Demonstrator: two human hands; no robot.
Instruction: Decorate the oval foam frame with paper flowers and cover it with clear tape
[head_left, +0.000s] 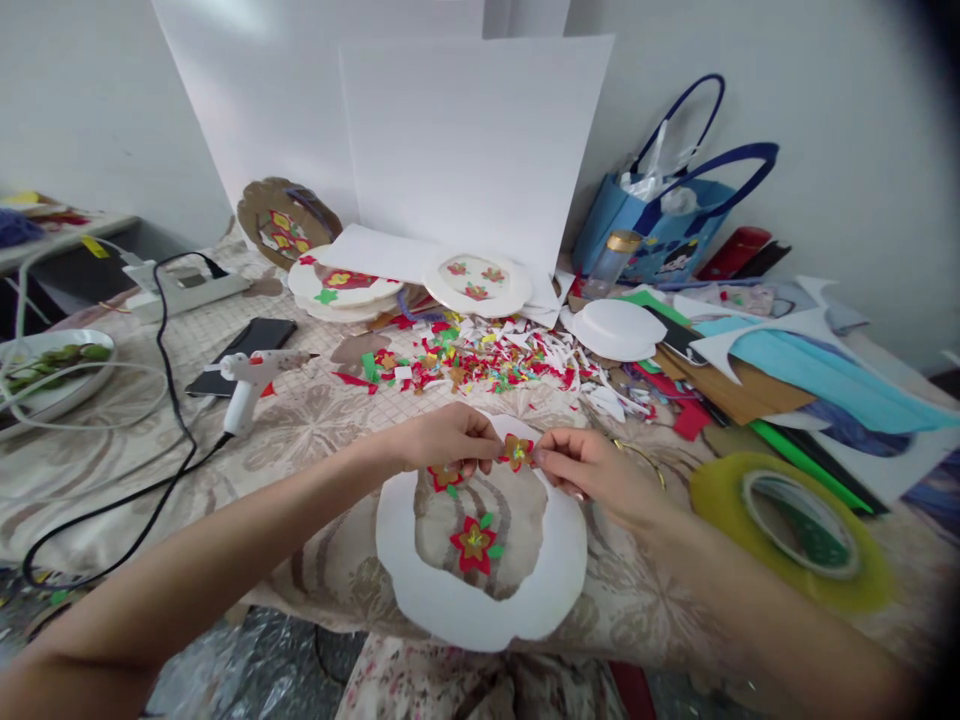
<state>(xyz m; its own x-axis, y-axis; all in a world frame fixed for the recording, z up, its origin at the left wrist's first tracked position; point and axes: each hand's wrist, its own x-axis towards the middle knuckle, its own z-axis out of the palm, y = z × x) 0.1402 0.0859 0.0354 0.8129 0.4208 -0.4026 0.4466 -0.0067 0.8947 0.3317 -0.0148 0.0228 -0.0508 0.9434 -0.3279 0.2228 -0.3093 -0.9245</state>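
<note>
A white scalloped ring [480, 610] with an open middle lies at the table's front edge. Within its opening sits a red and gold paper flower [474, 540] with small green leaves, and a second flower [444, 478] is partly covered by my left hand [461, 440]. Between my two hands, at the ring's far side, is a third paper flower [517, 452] with a yellow centre. My right hand [574, 462] pinches this flower's right edge. The fingers of my left hand are closed at its left edge; whether they grip it is partly hidden.
A hot glue gun [251, 385] rests by a phone [244, 355] on the left, its black cord looping forward. Paper scraps [495, 360] cover the middle. Decorated plates [480, 285] stand behind. A yellow tape roll [795, 530], coloured sheets [810, 360] and a blue bag [645, 225] are right.
</note>
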